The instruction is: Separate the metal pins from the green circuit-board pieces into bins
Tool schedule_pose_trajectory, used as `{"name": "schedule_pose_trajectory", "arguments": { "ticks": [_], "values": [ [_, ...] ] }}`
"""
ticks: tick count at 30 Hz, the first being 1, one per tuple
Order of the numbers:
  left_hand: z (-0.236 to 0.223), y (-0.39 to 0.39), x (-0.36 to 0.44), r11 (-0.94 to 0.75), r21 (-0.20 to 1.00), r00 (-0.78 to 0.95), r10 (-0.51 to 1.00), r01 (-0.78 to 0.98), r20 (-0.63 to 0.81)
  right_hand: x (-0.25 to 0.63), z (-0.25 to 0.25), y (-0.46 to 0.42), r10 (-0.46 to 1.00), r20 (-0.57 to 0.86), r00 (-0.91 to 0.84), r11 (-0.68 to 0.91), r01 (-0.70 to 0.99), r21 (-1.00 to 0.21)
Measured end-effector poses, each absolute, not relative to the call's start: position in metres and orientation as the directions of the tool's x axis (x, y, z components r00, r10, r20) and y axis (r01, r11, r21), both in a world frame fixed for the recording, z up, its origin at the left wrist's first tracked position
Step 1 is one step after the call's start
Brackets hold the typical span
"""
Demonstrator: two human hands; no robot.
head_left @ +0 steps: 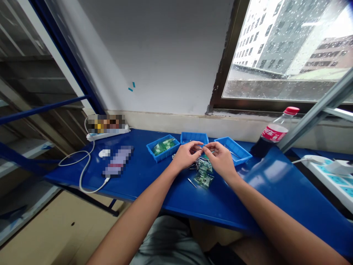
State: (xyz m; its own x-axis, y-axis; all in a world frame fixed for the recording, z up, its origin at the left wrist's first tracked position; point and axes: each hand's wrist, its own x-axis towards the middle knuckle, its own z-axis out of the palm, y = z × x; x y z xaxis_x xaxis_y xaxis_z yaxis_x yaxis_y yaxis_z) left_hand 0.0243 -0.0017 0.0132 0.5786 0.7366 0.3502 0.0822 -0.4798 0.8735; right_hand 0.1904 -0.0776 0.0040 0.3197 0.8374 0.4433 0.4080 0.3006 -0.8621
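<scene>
My left hand (187, 154) and my right hand (220, 157) meet above the blue table (143, 176), fingertips pinched together on a small part that is too tiny to name. Just below them lies a heap of small green circuit boards (204, 176) and thin metal pins (196, 162). One loose pin (192, 182) lies on the table beside the heap. Three blue trays stand behind my hands: the left tray (163, 147) holds green boards, the middle tray (194, 137) and the right tray (233, 149) show little inside.
A cola bottle (271, 135) with a red cap stands at the right by the window. A white power strip (331, 176) lies far right, another (107, 134) at the back left with a white cable (82, 165). A blurred flat object (118, 161) lies left of the trays.
</scene>
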Motion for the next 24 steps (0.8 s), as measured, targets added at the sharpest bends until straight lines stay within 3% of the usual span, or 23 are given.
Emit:
{"name": "schedule_pose_trajectory", "arguments": {
  "ticks": [10,16,24],
  "values": [
    [0.0103,0.0078,0.0249,-0.276,0.949,0.506,0.803,-0.151,0.314,0.1847,0.0011,-0.0791,0.865,0.450,0.224,0.289,0.510,-0.810],
    [0.0091,0.0084,0.0253,-0.290,0.951,0.523,0.796,-0.110,0.304,0.1857,0.0013,-0.0785,0.844,0.470,0.257,0.281,0.535,-0.797],
    [0.0116,0.0075,0.0243,-0.184,0.977,0.548,0.809,-0.106,0.211,0.1874,-0.0047,-0.0737,0.829,0.489,0.272,0.329,0.471,-0.819]
  ]
}}
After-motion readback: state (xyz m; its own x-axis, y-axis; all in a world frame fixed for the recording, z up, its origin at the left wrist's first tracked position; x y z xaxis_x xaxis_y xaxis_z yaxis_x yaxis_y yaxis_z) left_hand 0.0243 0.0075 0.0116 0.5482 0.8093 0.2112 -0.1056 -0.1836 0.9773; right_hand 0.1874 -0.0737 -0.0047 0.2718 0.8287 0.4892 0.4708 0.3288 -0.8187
